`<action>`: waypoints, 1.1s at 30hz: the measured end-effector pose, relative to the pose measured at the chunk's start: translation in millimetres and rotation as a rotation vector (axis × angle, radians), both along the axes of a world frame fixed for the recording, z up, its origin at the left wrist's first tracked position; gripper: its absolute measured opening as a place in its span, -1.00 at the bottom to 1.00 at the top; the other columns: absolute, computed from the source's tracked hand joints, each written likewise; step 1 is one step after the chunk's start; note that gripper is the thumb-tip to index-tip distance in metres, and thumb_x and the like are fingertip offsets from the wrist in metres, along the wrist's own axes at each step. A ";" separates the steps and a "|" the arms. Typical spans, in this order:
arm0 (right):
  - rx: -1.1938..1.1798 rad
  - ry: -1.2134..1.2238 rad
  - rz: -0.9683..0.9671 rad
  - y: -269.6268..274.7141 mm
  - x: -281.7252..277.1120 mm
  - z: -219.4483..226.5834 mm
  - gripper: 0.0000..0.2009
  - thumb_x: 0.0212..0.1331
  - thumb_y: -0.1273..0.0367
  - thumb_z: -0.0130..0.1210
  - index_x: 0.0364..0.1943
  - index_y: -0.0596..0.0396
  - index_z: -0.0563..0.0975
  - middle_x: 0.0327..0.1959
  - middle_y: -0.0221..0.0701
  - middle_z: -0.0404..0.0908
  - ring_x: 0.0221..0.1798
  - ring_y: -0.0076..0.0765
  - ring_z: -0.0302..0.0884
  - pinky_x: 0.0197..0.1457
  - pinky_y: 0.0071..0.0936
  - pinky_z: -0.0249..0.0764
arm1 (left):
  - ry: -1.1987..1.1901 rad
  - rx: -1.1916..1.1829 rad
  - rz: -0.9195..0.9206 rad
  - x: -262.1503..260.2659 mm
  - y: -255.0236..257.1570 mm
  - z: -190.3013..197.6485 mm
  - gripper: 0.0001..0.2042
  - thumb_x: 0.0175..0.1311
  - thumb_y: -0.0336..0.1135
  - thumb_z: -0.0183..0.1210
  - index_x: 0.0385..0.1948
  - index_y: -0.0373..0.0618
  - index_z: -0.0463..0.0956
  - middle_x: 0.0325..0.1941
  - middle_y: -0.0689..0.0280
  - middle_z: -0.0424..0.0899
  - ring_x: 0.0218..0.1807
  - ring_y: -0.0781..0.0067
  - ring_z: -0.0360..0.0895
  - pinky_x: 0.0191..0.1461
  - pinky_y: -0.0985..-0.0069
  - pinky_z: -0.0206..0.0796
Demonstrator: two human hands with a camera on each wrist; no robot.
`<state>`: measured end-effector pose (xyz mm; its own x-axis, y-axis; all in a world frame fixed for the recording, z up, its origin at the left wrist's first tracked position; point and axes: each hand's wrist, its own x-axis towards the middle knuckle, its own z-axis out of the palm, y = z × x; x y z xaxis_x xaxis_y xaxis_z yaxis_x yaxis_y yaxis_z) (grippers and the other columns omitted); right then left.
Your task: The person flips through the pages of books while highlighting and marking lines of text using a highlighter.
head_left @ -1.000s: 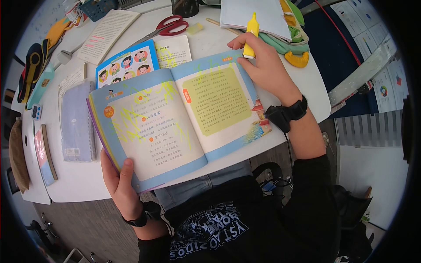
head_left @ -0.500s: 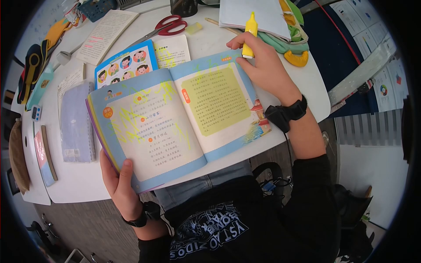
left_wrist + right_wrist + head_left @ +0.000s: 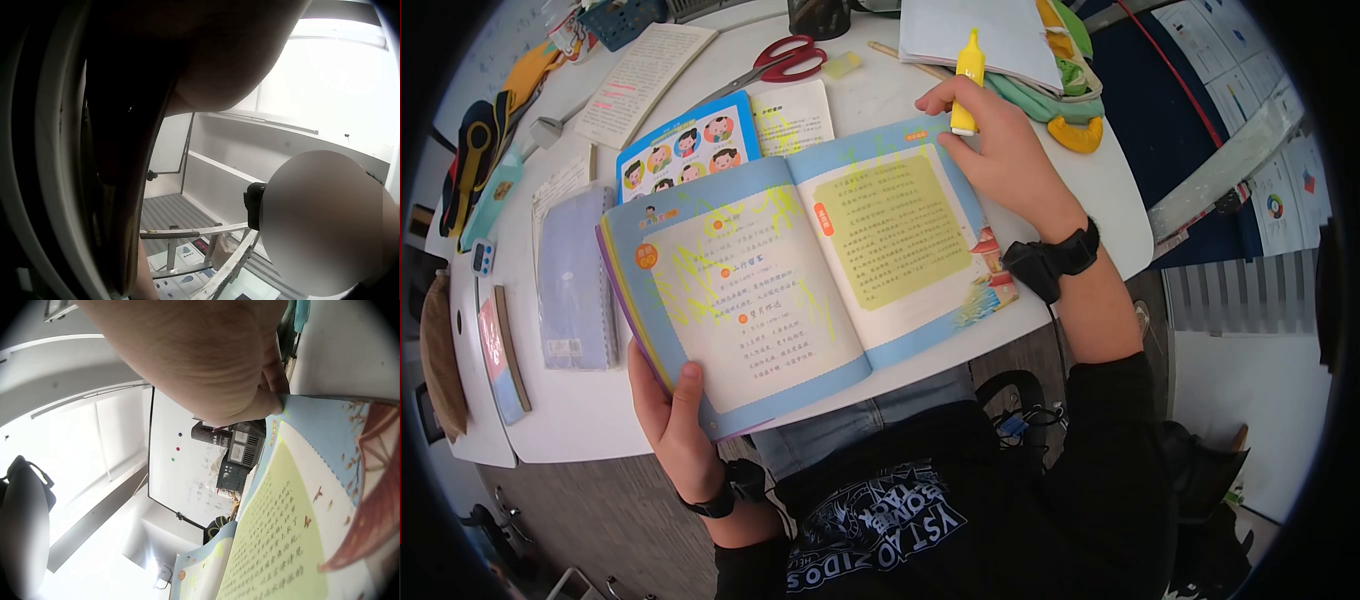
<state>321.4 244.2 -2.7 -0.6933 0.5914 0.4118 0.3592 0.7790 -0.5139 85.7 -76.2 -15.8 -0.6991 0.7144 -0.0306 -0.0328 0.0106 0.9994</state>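
Observation:
An open book (image 3: pixel 775 345) with blue-bordered pages lies tilted over the table's front edge. Yellow highlighter strokes run across its left page, and the right page bears a yellow-green text panel. My left hand (image 3: pixel 672 420) grips the book's lower left corner, thumb on the page and fingers hidden beneath. At the upper right corner, my right hand (image 3: pixel 1010 150) holds a yellow highlighter (image 3: pixel 968 80) between its fingers, uncapped-looking narrow end pointing away from me. In the right wrist view the thumb (image 3: pixel 267 403) is right at the page's edge. The left wrist view shows mostly dark, blurred shapes.
Behind the book lie a blue booklet with cartoon faces (image 3: pixel 690 145), red-handled scissors (image 3: pixel 792 60) and another printed book (image 3: pixel 645 80). A pale purple notebook (image 3: pixel 578 280) is at left. White paper (image 3: pixel 980 40) rests on a green and yellow pouch (image 3: pixel 1075 105) at the back right.
The highlighter has shifted very slightly left in my right hand. Both hands and the book stay almost where they were.

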 end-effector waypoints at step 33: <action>-0.007 -0.019 0.007 -0.9 -0.8 0.0 -0.71 0.20 0.61 0.08 -0.01 0.06 0.47 -0.05 -0.27 0.66 0.04 0.00 0.61 0.07 -0.22 0.51 | -0.014 -0.031 -0.015 -5.4 -4.7 -5.2 -0.36 0.43 -0.43 0.15 0.52 -0.42 0.16 0.41 0.04 0.50 0.39 0.31 0.43 0.49 0.40 0.17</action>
<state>320.5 243.3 -2.8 -0.7049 0.5895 0.3945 0.3638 0.7779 -0.5123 80.2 -80.9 -21.0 -0.6874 0.7236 -0.0625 -0.0464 0.0422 0.9980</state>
